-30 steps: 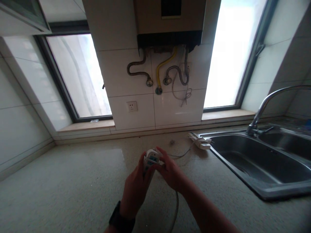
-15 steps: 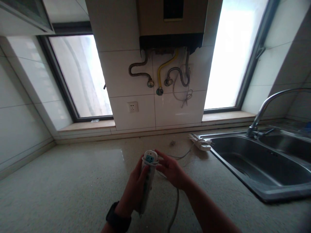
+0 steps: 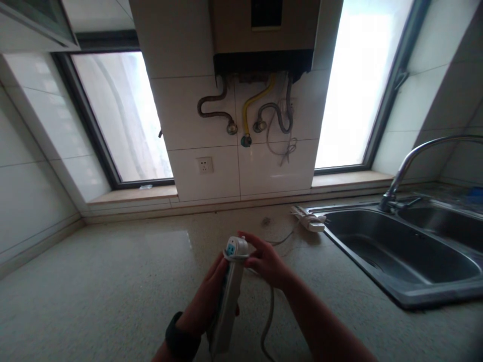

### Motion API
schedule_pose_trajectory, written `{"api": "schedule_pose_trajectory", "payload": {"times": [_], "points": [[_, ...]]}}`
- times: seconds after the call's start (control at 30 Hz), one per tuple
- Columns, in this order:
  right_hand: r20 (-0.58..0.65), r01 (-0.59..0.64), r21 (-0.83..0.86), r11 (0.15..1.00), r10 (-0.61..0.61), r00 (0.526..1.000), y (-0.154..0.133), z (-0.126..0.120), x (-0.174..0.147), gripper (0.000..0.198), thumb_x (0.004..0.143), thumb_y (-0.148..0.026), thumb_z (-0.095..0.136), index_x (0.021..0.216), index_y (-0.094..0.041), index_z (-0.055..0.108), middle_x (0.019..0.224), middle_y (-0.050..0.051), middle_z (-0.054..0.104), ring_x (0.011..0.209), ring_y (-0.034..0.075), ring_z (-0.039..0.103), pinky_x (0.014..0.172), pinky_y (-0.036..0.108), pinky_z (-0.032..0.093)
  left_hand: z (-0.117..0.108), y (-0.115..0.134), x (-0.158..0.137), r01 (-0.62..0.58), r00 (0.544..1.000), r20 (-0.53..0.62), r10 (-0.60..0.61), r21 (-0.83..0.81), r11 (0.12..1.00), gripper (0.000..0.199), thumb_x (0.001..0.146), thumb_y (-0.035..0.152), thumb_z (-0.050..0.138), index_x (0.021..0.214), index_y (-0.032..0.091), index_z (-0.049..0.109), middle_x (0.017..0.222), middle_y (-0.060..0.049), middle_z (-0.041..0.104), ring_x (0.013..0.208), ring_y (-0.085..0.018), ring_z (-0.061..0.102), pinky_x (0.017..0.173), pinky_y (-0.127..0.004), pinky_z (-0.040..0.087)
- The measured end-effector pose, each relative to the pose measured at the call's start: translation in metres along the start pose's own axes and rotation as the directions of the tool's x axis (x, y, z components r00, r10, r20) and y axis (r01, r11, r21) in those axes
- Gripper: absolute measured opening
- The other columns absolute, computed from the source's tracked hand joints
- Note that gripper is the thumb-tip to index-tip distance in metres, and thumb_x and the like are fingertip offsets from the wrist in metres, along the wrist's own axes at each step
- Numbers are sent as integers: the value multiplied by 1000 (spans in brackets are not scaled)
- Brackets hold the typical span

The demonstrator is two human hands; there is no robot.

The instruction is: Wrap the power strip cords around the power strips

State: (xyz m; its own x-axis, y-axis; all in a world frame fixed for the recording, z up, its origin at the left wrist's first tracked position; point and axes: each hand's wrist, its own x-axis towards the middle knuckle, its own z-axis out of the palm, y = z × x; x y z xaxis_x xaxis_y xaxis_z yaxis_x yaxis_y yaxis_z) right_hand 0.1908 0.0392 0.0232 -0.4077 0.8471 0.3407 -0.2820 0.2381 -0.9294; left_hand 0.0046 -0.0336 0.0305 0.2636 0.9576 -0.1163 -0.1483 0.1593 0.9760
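Observation:
A long white power strip [image 3: 231, 301] with a blue-green socket face near its top end is held over the countertop. My left hand [image 3: 211, 291], with a dark watch on its wrist, wraps round the strip's body from the left. My right hand [image 3: 266, 262] is closed at the upper end, fingers at the cord [image 3: 237, 257] that loops round the strip there. Part of this cord runs behind the right hand, and a thicker stretch hangs down to the counter's front. The undersides of both hands are hidden.
A second white power strip [image 3: 310, 221] with cord wound on it lies beside the steel sink [image 3: 362, 251]. The faucet [image 3: 403, 171] rises behind the sink. A wall socket [image 3: 204, 165] and a water heater [image 3: 264, 45] with hoses are on the tiled wall.
The power strip has turned in my left hand, so its blue-green face points further left and its white side shows. My right hand has stayed at its upper end.

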Motion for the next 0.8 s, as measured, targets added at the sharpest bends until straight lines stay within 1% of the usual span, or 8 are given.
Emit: {"api": "schedule_pose_trajectory", "payload": {"times": [0.07,0.2,0.27,0.37,0.5,0.63,0.73,0.8], "points": [[83,8,73,997,-14,996,0,-1,-2,83,66,-37,91,139,-23,55,124,10,68,75,13,69,65,21,52,0,-6,2,55,996,70,-52,-45,997,72,88,74,45,131,16,52,68,-1,64,47,-16,63,43,-26,51],[266,-65,264,962,-8,964,-8,0,-7,91,61,-37,94,141,-23,53,138,17,60,110,23,68,93,33,52,1,-23,9,171,958,257,-126,-160,972,71,90,77,35,93,11,63,61,-2,59,40,-14,57,34,-23,44],[360,-120,300,946,5,933,-13,0,-9,91,59,-33,95,140,-22,53,135,18,62,112,24,67,94,35,51,2,-33,14,219,918,377,-119,-235,947,72,91,77,32,85,12,62,57,-1,55,36,-13,54,30,-22,40],[452,-182,291,939,32,891,-18,-2,-10,85,57,-34,96,132,-19,58,121,16,69,105,24,68,85,31,54,3,-46,20,312,849,518,-102,-335,889,70,92,76,29,90,13,62,54,1,52,32,-14,52,27,-23,40],[408,-185,234,955,77,910,-18,-6,-10,73,52,-38,97,113,-15,64,96,7,70,77,15,66,65,21,52,4,-52,23,322,795,607,2,-425,846,64,93,73,35,106,16,60,58,3,53,33,-12,52,28,-21,41],[341,-116,201,973,41,939,-12,-7,-10,68,56,-46,94,106,-15,61,84,1,64,62,9,56,55,18,46,4,-53,22,266,749,647,143,-491,830,61,90,71,46,117,18,57,62,4,52,36,-9,50,33,-17,41],[281,-89,175,980,37,959,-3,-7,-10,66,58,-49,93,105,-17,59,81,0,62,57,8,52,50,17,42,6,-54,22,251,732,658,177,-502,828,59,89,70,50,119,21,55,64,5,50,36,-7,46,34,-16,38],[214,-76,183,980,36,976,3,-7,-12,67,60,-51,91,107,-18,57,77,-2,59,54,7,49,48,17,40,8,-50,22,218,735,651,188,-489,844,59,88,72,50,112,19,58,63,5,49,36,-6,44,34,-16,36]]}}
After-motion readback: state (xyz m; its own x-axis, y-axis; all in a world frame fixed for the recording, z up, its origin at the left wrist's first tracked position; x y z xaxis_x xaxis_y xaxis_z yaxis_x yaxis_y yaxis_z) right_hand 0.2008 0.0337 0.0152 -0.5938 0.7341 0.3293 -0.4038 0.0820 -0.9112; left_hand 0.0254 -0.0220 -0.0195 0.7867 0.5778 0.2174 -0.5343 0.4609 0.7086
